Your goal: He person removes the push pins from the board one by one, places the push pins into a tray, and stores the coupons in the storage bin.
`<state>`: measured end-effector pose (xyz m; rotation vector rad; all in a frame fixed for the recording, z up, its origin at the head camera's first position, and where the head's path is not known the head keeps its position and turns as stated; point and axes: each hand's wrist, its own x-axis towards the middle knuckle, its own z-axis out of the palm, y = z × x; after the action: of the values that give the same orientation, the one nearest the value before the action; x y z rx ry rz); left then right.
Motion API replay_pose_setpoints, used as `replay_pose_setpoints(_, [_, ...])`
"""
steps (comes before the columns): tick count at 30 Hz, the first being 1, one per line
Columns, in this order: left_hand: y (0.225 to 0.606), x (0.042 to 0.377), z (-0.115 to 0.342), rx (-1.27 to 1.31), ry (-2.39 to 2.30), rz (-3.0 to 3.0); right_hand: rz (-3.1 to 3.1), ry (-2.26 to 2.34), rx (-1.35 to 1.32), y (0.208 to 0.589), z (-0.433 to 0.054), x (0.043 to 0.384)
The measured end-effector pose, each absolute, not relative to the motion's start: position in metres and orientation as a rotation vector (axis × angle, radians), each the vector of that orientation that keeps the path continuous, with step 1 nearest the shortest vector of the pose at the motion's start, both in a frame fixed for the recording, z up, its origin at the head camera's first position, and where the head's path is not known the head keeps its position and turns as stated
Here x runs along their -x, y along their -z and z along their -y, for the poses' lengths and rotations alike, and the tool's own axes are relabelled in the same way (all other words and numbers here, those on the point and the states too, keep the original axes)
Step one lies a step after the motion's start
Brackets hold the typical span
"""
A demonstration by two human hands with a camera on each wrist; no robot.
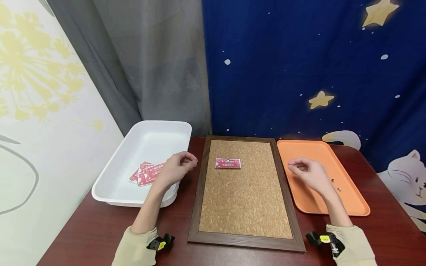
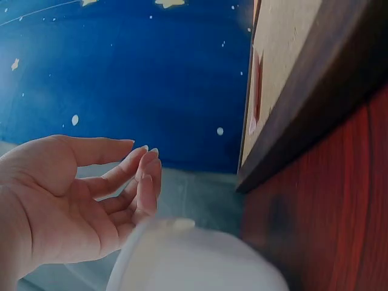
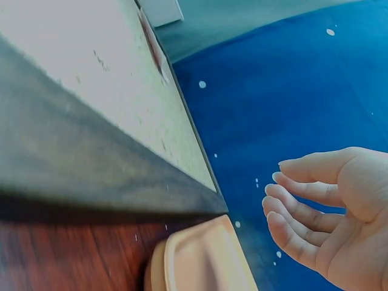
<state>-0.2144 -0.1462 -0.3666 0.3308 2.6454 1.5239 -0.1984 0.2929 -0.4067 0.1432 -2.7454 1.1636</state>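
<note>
My left hand (image 1: 177, 167) hovers above the right rim of the white basin (image 1: 163, 127), its fingers loosely bent and nothing between them. Inside that basin lie overlapping red-and-white coupons (image 1: 151, 173), partly hidden behind the hand. Over the orange tray (image 1: 309, 147) hangs my right hand (image 1: 309, 171), also holding nothing, with thumb and fingertips close together. Two small shiny pins (image 1: 339, 189) rest in the tray. Between the hands lies a cork board (image 1: 246, 199); one red coupon (image 1: 227, 165) is on its upper left part, with a small pin head at its top edge.
A dark wooden frame (image 1: 246, 242) borders the cork board on the reddish-brown table (image 1: 90, 236). Behind the table hang a grey curtain (image 1: 169, 66) and a blue starry curtain (image 1: 266, 74). A white patterned wall (image 1: 40, 129) stands at the left.
</note>
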Motion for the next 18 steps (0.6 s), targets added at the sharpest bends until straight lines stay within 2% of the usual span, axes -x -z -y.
replay_pose_setpoints(18, [0.382,0.230,0.088,-0.362,-1.553,-2.610,2.704,-1.269,-0.325,0.411,-0.232,0.223])
